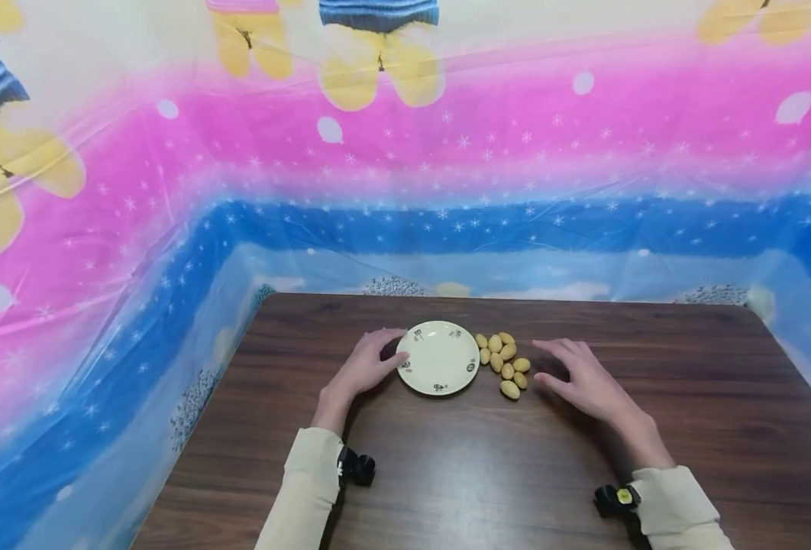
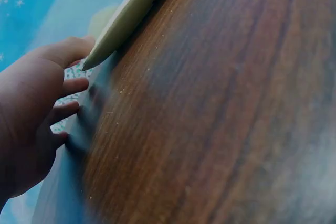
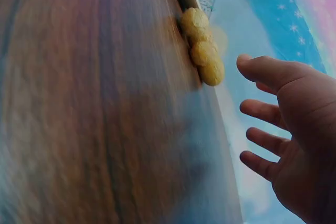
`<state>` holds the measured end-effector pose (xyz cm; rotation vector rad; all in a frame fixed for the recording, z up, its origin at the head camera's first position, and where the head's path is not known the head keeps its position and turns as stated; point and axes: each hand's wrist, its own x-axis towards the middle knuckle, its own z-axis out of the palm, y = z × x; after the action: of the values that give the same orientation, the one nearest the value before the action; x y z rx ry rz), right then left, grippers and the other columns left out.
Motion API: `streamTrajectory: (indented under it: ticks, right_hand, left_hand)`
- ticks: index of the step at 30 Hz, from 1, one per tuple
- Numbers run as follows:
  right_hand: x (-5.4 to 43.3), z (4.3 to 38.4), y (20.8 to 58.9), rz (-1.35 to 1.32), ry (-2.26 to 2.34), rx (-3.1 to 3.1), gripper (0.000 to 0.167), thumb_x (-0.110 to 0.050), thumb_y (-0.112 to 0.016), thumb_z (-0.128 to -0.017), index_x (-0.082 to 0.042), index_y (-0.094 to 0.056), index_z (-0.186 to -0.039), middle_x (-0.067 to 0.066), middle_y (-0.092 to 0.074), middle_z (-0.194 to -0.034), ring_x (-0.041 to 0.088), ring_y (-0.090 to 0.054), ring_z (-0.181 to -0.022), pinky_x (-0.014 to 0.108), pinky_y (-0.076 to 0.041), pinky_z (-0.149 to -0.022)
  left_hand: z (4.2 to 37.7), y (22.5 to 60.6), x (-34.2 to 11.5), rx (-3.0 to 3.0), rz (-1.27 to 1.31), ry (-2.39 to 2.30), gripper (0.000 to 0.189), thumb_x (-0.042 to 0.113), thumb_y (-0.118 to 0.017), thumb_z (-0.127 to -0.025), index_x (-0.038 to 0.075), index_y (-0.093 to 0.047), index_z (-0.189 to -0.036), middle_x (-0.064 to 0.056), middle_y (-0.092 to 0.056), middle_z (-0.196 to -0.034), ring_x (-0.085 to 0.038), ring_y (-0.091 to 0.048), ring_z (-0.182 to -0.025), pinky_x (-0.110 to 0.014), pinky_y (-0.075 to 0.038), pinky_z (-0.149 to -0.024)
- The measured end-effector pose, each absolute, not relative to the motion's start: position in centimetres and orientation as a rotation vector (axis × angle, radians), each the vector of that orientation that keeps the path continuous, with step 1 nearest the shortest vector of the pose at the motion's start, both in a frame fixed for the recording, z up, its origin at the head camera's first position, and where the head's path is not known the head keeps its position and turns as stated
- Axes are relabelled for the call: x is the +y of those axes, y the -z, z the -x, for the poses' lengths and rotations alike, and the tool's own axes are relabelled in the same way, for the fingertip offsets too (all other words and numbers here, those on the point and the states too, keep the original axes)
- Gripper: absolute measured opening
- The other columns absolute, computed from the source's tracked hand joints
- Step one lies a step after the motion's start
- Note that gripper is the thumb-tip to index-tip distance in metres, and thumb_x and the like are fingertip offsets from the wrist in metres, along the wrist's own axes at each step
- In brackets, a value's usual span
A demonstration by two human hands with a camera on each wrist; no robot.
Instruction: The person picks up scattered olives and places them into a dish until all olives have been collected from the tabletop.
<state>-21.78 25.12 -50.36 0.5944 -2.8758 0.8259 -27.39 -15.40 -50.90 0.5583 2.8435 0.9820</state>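
A round cream plate (image 1: 437, 359) with small printed motifs round its rim lies on the table. My left hand (image 1: 371, 363) holds it by the left edge; in the left wrist view the thumb is at the rim of the plate (image 2: 123, 22) and the other fingers are spread beside it. Just right of the plate lie several small oval yellow pieces (image 1: 496, 363), bunched loosely together. In the right wrist view these yellow pieces (image 3: 202, 51) look shiny and lumpy. My right hand (image 1: 584, 382) is to their right, its fingers apart and holding nothing.
The brown wood-grain table (image 1: 440, 473) has rounded far corners. Behind it and along its left side hangs a pink, blue and cream patterned cloth (image 1: 447, 153). A small black camera (image 1: 357, 467) sits on the left wrist and another black camera (image 1: 615, 500) on the right.
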Motion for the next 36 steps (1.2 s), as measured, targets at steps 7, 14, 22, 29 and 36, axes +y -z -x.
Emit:
streamTrajectory:
  ticks: [7,14,22,29,36]
  right_hand:
    - [24.1,22.0,50.3,-0.627,-0.845,-2.893,0.054,-0.033,-0.069,-0.094,-0.016,-0.053,-0.144,0.006,-0.057,-0.136,0.031,-0.045,-0.129,0.059,-0.045,-0.104]
    - [23.3,21.4,50.0,-0.701,-0.848,-2.868,0.047,-0.024,-0.07,-0.094,-0.013,-0.059,-0.138,0.008,-0.061,-0.131,0.029,-0.05,-0.123,0.056,-0.047,-0.1]
    - [21.9,21.2,50.0,-0.726,-0.826,-2.888,0.042,-0.022,-0.07,-0.094,-0.016,-0.062,-0.134,0.003,-0.063,-0.123,0.023,-0.054,-0.117,0.049,-0.051,-0.097]
    - [21.3,21.1,49.7,-0.767,-0.802,-2.882,0.038,-0.022,-0.07,-0.093,-0.016,-0.066,-0.13,0.001,-0.065,-0.118,0.02,-0.056,-0.113,0.045,-0.053,-0.093]
    - [21.2,20.9,49.8,-0.793,-0.784,-2.892,0.032,-0.025,-0.069,-0.094,-0.019,-0.069,-0.126,-0.004,-0.065,-0.115,0.014,-0.058,-0.104,0.039,-0.054,-0.086]
  left_hand:
    - [27.6,51.6,-15.6,2.819,-0.571,-1.033,0.053,0.042,-0.058,-0.099,0.019,-0.05,-0.147,-0.008,-0.049,-0.151,-0.032,-0.029,-0.15,-0.052,-0.009,-0.128]
    - [27.4,52.6,-15.6,2.839,-0.579,-1.05,0.052,0.042,-0.057,-0.1,0.02,-0.05,-0.147,-0.008,-0.049,-0.151,-0.032,-0.029,-0.15,-0.054,-0.009,-0.127]
    - [27.5,52.4,-15.7,2.844,-0.559,-1.096,0.05,0.042,-0.058,-0.099,0.022,-0.053,-0.144,-0.007,-0.05,-0.15,-0.03,-0.03,-0.15,-0.053,-0.01,-0.127]
    - [27.6,52.4,-15.9,2.85,-0.537,-1.062,0.049,0.043,-0.058,-0.099,0.024,-0.053,-0.144,-0.005,-0.05,-0.151,-0.029,-0.03,-0.15,-0.051,-0.009,-0.128]
    - [27.4,52.2,-15.6,2.848,-0.526,-1.095,0.05,0.044,-0.058,-0.099,0.023,-0.053,-0.144,-0.005,-0.051,-0.15,-0.028,-0.03,-0.15,-0.048,-0.009,-0.128]
